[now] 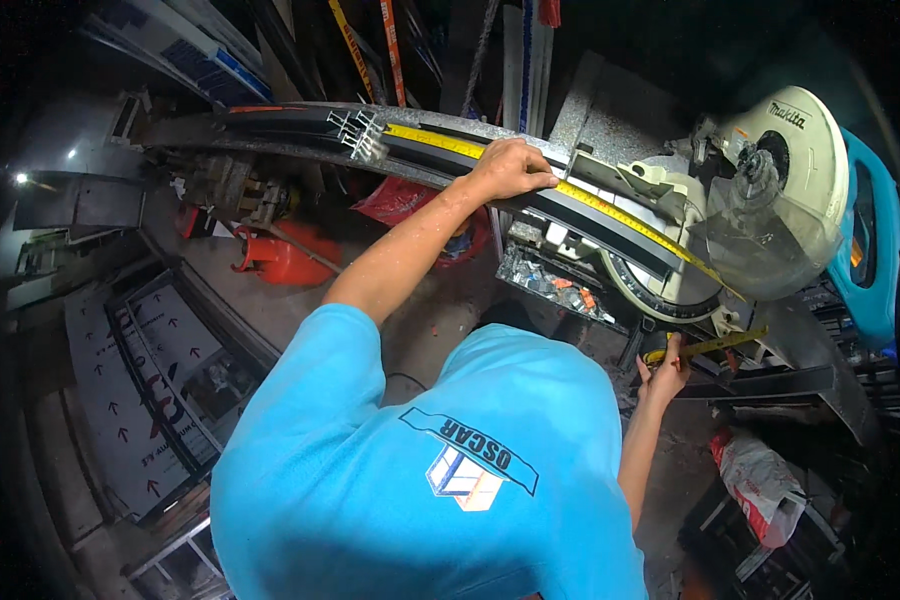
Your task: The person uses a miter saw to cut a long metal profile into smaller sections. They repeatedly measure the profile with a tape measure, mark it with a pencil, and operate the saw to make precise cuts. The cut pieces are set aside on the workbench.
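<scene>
A dark metal profile (610,233) lies along the long bench and reaches onto the base of a miter saw (770,190). Stretched along the profile is the yellow blade of a tape measure (625,215), which runs past the profile's right end toward the saw. My left hand (510,168) is closed over the blade and profile, fingers curled. Lower right, my right hand (667,375) grips the tape measure near its case, mostly hidden by the fingers; a length of yellow blade sticks out rightward from there.
Small cut metal pieces (358,135) stand on the bench left of my left hand. Under the saw is a tray (560,285) of scraps. A red gas cylinder (288,255) lies on the floor at left. Stacked panels (120,400) lean farther left; a white-and-red sack (760,485) sits lower right.
</scene>
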